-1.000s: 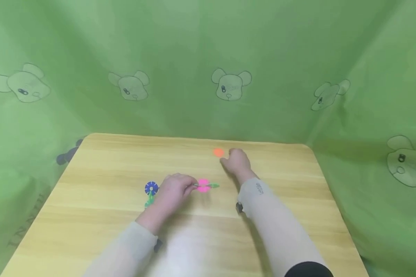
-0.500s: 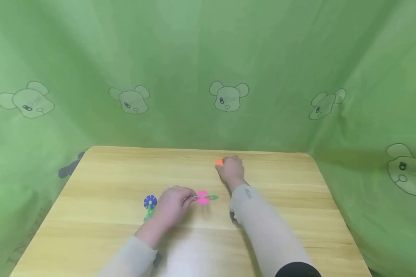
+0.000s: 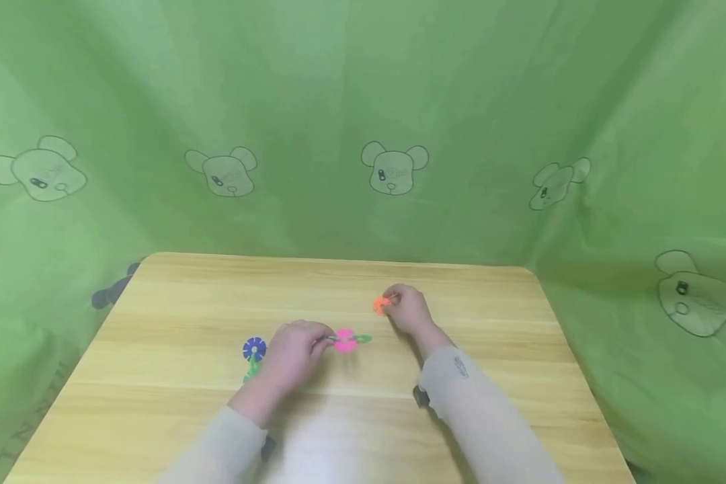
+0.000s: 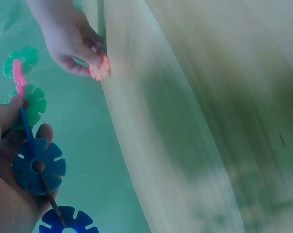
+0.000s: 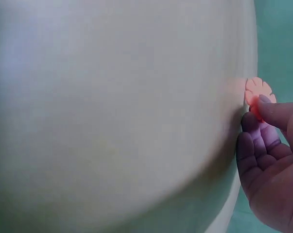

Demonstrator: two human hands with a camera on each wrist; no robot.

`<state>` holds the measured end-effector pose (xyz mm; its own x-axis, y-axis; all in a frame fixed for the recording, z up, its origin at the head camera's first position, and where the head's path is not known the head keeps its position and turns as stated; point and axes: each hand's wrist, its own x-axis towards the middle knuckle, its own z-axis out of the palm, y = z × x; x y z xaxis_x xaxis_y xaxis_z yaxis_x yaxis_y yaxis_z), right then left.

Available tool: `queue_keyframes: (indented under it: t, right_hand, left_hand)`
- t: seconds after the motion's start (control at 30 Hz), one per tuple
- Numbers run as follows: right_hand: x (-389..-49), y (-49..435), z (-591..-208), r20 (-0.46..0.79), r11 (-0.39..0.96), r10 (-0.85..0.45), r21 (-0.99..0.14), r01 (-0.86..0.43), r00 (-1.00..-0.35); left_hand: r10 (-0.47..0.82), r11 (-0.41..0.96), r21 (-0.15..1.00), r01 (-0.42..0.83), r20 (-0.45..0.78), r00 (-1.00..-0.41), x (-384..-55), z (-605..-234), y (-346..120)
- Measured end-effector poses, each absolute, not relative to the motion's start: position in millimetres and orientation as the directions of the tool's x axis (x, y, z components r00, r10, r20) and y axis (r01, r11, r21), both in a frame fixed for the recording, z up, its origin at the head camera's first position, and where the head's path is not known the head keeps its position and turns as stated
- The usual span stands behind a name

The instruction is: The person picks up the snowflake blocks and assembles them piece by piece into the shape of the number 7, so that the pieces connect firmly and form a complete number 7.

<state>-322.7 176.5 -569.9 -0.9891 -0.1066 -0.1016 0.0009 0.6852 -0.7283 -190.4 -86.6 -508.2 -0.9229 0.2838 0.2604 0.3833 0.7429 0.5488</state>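
Note:
My left hand (image 3: 293, 353) holds a chain of notched plastic snowflake discs, thumb and fingers pinching a green disc (image 4: 35, 104). Beyond the fingertips stand a pink disc (image 3: 343, 346) and another green disc (image 3: 364, 339). The chain's other end trails out past the hand, with a blue disc (image 3: 248, 349) and a green piece (image 3: 253, 368) showing; its middle is hidden behind the hand in the head view. Further right, my right hand (image 3: 410, 312) pinches a single orange snowflake disc (image 5: 257, 87) between thumb and fingers, apart from the chain.
Both hands are over a wooden table (image 3: 490, 323) with rounded far corners. Green cloth (image 3: 314, 101) with printed bear heads hangs behind it and along both sides.
The right hand has reached the orange disc near the far edge, taken hold of it and drawn it closer to the chain. The left hand keeps its grip with little movement.

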Motion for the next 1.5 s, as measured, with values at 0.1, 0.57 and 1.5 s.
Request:
queue_keyframes:
  t: [0.1,0.57,1.5]
  right_hand:
    - [-302,182,-569,-0.078,0.67,-0.13,-0.741,-0.03,-0.989]
    - [-215,183,-534,-0.016,0.383,-0.068,-0.924,-0.011,-0.998]
    - [-199,180,-509,-0.029,0.252,-0.173,-0.968,-0.016,-0.985]
  left_hand:
    - [0.29,0.739,0.554,0.384,0.253,-0.923,-190,-508,-87]
    - [0.311,0.73,0.546,0.411,0.269,-0.911,-190,-506,-86]
    - [0.323,0.728,0.548,0.411,0.255,-0.911,-185,-505,-84]
